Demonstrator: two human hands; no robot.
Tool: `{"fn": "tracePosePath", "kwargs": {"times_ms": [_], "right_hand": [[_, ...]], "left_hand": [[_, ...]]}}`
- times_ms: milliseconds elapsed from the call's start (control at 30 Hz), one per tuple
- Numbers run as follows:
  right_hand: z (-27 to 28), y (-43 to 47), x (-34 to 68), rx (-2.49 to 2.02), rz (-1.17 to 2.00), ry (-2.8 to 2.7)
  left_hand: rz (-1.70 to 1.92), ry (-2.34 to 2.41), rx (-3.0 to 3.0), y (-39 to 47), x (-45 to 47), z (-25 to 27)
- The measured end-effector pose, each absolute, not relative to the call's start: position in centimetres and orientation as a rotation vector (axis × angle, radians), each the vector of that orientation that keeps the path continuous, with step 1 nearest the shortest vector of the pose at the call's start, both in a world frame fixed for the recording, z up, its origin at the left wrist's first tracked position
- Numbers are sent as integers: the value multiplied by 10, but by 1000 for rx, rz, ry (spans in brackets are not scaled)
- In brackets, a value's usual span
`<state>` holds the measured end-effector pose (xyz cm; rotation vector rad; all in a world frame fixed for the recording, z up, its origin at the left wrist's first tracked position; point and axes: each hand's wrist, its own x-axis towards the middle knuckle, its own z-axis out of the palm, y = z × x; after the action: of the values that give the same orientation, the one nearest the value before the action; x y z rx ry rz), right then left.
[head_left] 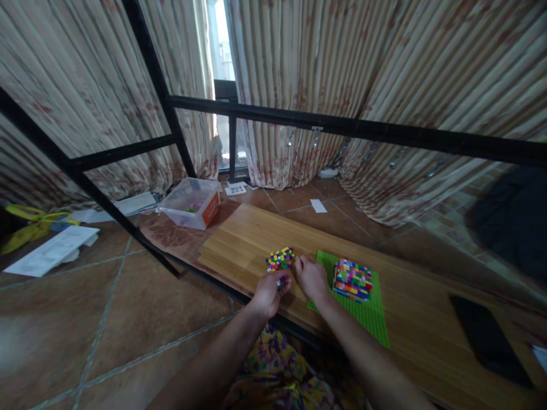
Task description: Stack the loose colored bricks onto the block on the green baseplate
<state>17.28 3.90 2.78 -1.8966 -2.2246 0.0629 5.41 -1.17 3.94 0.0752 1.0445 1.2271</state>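
Midway between the front and far edges of the tabletop (239,239), a heap of small coloured bricks (280,259) is lying loose on the wood. The left hand (268,293) is resting by the front edge, just on the near side of the heap, and its fingers are curling in around a few bricks (281,282). The right hand (311,276) is hovering between the heap and the left edge of the green baseplate (378,324), fingers bending toward the thumb; they look small and soft here, so I cannot tell whether they are pinching a brick. Toward the baseplate's far edge, a block of many-coloured bricks (354,279) is standing, with bare studs showing toward the near right corner. A dark flat slab (489,339) is lying toward the tabletop's right end.

For sorting through pieces this small, I would be taking single bricks from the heap's right rim with thumb and index tips, rather than digging into the middle. The left hand should be cupping its few loosely and staying inside the front edge, so that a dropped one is landing on wood. The right forearm should be riding high, clearing the block.
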Motion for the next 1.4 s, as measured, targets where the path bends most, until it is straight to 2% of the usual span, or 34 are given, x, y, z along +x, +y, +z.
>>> {"fn": "tracePosePath", "kwargs": {"times_ms": [233,433,667,1000,1167,1333,1400], "right_hand": [[60,18,147,-1693,142,-2227],[67,-7,124,-1667,168,-2254],[56,12,167,-1759,200,-2022],[30,15,175,-1937,320,-2248],[43,16,173,-1852,444,-2198],[68,4,161,-1422,758,-2127],[70,9,157,-1400,702,-2107]], "left_hand": [[1200,891,31,-6,60,43],[1153,683,-114,-6,59,43],[1164,725,-191,-12,39,44],[1174,789,-177,-16,32,42],[1211,857,-148,-19,36,40],[1247,810,-62,-19,41,42],[1246,781,-81,-17,41,43]]}}
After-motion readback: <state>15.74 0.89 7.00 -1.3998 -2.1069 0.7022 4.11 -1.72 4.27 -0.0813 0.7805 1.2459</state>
